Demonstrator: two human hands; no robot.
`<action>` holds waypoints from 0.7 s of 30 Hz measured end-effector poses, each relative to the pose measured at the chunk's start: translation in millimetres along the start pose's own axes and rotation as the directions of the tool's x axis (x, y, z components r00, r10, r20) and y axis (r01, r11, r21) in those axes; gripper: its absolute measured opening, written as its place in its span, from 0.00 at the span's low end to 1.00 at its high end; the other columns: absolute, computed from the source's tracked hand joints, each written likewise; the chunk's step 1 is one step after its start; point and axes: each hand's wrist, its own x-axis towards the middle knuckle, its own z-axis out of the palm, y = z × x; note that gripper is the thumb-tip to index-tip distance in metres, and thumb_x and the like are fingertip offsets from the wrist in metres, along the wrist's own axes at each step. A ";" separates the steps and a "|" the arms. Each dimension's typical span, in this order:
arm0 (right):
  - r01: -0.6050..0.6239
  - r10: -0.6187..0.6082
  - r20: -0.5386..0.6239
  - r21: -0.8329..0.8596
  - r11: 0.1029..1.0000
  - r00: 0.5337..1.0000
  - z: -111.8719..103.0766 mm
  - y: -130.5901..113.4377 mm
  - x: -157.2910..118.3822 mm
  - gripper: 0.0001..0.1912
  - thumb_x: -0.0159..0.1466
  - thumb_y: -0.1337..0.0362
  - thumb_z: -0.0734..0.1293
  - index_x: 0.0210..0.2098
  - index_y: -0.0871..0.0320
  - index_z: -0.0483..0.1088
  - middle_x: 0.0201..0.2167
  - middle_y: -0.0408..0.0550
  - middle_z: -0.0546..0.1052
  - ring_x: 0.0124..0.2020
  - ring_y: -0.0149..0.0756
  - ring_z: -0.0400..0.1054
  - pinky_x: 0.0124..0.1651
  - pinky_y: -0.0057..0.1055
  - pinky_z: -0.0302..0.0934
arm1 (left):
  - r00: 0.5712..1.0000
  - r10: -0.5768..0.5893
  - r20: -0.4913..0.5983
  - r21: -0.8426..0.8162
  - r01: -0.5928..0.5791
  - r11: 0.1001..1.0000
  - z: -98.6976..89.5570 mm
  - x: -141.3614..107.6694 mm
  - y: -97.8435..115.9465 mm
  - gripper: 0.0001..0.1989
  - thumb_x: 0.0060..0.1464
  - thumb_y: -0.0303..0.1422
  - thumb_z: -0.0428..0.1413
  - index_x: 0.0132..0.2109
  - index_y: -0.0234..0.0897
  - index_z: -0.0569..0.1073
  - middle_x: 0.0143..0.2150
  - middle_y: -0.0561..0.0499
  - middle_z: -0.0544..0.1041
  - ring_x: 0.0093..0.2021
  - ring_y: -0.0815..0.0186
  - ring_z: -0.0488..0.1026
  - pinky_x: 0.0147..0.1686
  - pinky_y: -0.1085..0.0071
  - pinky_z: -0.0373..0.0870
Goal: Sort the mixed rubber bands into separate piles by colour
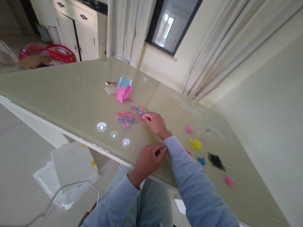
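Observation:
A heap of mixed small pink, blue and red pieces [126, 118] lies on the glossy table [85, 102]. My right hand [156, 123] reaches to the heap's right edge, its fingertips pinched together on something too small to make out. Nearer the table's front edge, my left hand [149, 160] is curled with thumb and forefinger together beside the right wrist; what it holds, if anything, is hidden. To the right lie separate piles: yellow [195, 144], blue [201, 161], black [216, 161] and pink [229, 181]. A red pile [188, 152] is partly covered by my right sleeve.
Behind the mixed heap are a crumpled pink item [123, 93], a blue face mask [125, 82] and a small flat case [111, 84]. A small pink pile [189, 129] lies right of my right hand. White sheets [72, 163] are on the floor at left.

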 end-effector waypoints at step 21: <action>0.104 0.557 -0.067 0.994 -0.034 0.828 -86.0 -15.9 -183.6 0.11 0.60 0.56 0.72 0.36 0.55 0.71 0.30 0.38 0.74 0.15 0.18 0.61 0.14 0.18 0.47 | 0.998 -0.054 -0.022 -0.009 0.054 0.999 -2.7 -0.7 -3.3 0.17 0.58 0.43 0.52 0.32 0.35 0.77 0.22 0.54 0.73 0.23 0.70 0.66 0.25 0.75 0.59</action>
